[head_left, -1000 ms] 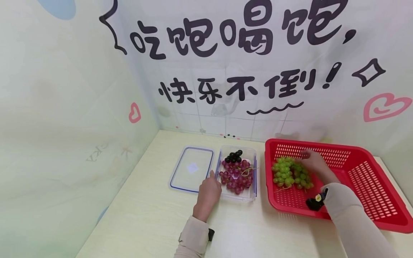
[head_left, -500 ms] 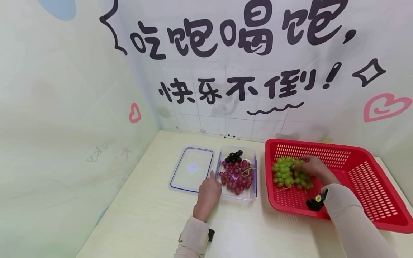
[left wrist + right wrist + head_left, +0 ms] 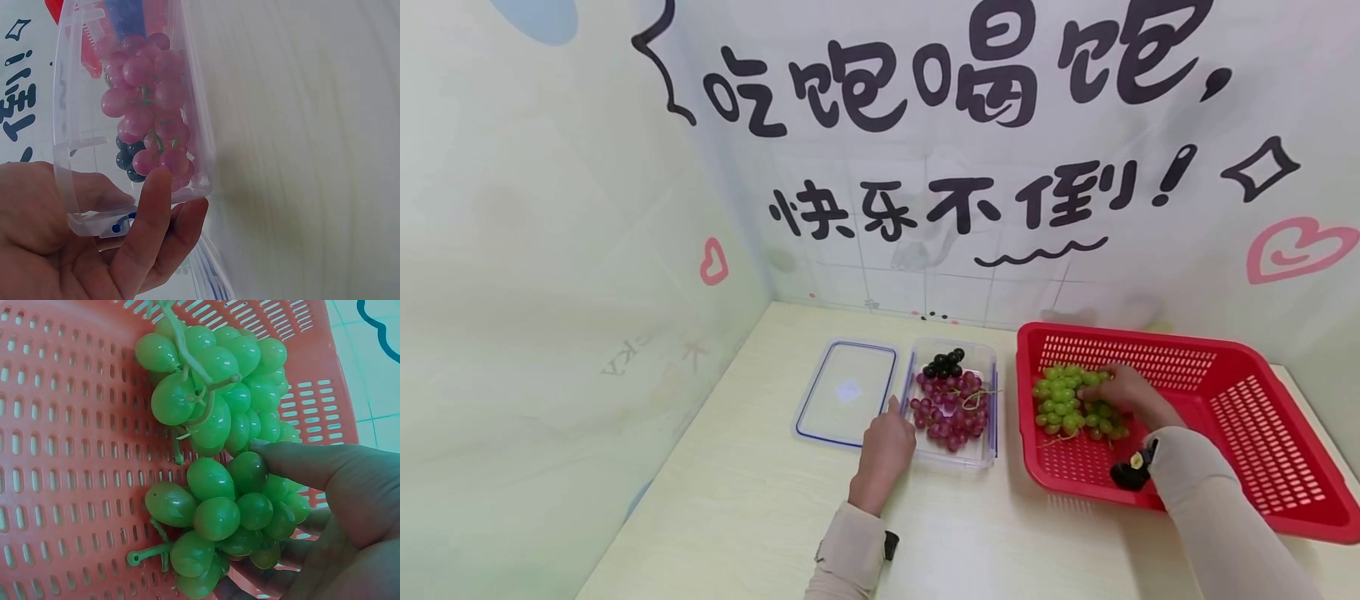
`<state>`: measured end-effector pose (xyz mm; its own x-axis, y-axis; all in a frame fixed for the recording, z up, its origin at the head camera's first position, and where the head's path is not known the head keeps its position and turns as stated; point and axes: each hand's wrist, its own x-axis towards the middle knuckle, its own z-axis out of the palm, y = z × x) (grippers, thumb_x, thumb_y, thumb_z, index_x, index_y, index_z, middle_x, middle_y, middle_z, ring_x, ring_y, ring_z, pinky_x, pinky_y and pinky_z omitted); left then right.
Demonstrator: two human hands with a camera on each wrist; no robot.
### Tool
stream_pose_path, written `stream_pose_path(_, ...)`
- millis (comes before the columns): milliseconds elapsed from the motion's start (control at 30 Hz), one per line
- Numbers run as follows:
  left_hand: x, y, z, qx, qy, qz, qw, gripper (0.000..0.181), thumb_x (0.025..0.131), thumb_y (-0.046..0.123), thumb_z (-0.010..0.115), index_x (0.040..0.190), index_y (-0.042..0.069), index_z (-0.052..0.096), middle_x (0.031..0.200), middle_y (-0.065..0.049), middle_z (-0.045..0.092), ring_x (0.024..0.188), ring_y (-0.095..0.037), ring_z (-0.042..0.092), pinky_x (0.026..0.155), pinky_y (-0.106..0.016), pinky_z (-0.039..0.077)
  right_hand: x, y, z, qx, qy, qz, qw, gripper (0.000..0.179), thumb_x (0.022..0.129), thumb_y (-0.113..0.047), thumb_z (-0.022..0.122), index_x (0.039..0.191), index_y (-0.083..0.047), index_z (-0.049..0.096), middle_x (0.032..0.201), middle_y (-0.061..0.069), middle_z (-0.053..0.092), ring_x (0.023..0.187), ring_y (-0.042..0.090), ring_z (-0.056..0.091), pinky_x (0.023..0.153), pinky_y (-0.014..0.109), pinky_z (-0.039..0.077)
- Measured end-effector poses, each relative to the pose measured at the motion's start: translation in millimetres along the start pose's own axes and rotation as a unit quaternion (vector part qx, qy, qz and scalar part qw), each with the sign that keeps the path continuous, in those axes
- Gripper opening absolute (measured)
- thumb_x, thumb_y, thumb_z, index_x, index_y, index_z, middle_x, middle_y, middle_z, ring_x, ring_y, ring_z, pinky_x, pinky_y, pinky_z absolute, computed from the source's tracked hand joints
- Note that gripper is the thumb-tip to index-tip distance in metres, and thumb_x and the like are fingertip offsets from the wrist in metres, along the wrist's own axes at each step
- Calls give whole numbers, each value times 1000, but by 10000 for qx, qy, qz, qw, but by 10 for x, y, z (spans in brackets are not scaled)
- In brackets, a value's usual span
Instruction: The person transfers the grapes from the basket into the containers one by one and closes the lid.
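Note:
My left hand (image 3: 886,446) holds the near left wall of a clear plastic food container (image 3: 973,455), pinched between thumb and fingers (image 3: 150,231). Inside lie a bunch of red grapes (image 3: 953,421) and, at the back, a small bunch of black grapes (image 3: 943,365). On the right, my right hand (image 3: 1131,392) is down in a red plastic basket (image 3: 1045,471). Its thumb and fingers are around the darker bunch of green grapes (image 3: 219,515); some fingers are hidden behind the fruit. A lighter bunch of green grapes (image 3: 219,381) sits right beside it.
A clear lid (image 3: 848,392) with a blue seal lies on the pale table (image 3: 745,492), left of the container. Behind the table stands a white wall (image 3: 880,283) with large printed characters, and another wall (image 3: 587,292) closes off the left side.
My right hand has come down closer over the darker green bunch, its thumb now between the two bunches. The left hand and the container have stayed in place.

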<state>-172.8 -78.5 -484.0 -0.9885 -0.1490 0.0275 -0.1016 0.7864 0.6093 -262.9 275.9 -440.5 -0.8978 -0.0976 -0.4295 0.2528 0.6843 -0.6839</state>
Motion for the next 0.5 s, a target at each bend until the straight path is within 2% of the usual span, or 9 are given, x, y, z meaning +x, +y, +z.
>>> stream_pose_path(200, -3, 9, -8, -24, -12, -25, 10000, 50, 97, 7, 54, 141, -13, 44, 99, -30, 69, 55, -24, 52, 48, -35, 42, 6, 16, 6, -14, 138, 73, 9999, 51, 94, -24, 65, 126, 13, 49, 117, 30, 54, 96, 31, 57, 78, 38, 51)
stream_pose_path(500, -8, 8, -10, 13, 45, 25, 10000, 49, 96, 6, 54, 140, -14, 45, 97, -30, 69, 55, -25, 52, 49, -36, 43, 7, 2, 26, 86, 577, 147, 9982, 47, 93, -23, 68, 121, 11, 55, 110, 26, 58, 90, 28, 58, 72, 34, 51)
